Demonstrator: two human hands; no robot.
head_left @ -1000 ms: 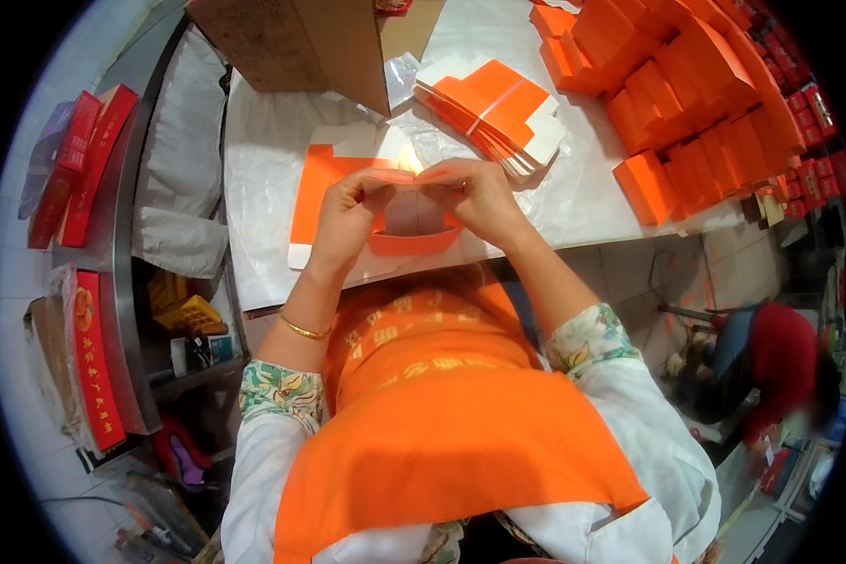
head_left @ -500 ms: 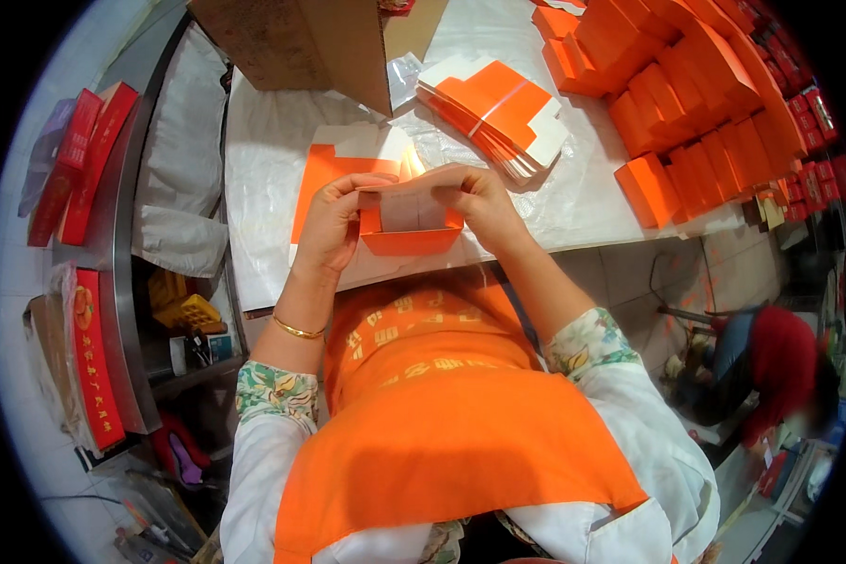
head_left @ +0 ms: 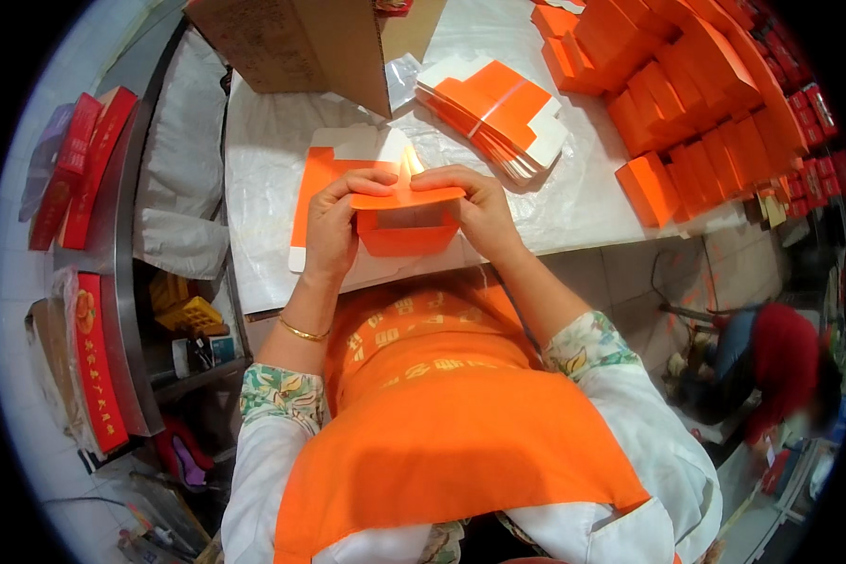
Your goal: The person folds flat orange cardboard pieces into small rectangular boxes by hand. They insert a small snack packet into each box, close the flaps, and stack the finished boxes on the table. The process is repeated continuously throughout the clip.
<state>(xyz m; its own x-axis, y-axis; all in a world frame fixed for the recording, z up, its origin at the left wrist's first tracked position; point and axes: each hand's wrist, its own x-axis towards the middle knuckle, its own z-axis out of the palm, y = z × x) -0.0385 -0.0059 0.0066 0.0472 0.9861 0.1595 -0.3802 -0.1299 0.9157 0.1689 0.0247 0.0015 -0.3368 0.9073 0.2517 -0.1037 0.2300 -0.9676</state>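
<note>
Between my hands is a partly folded orange cardboard box, its opening toward me and its inside pale. My left hand grips the left end of the top flap, fingers bent over it. On the right end of the same flap, my right hand is closed, thumb and fingers along the edge. Both sets of fingertips lie near the flap's middle. A flat orange-and-white carton blank lies on the white-covered table beneath and behind my left hand. Part of the box's sides is hidden by my hands.
Beyond my right hand lies a strapped stack of flat carton blanks. Many folded orange boxes are piled at the far right. A brown cardboard carton stands at the back left. A person in red bends down at the right.
The top flap has tilted down toward me, showing its orange face. My right hand's fingers have moved inward along it, and my left fingers have shifted slightly.
</note>
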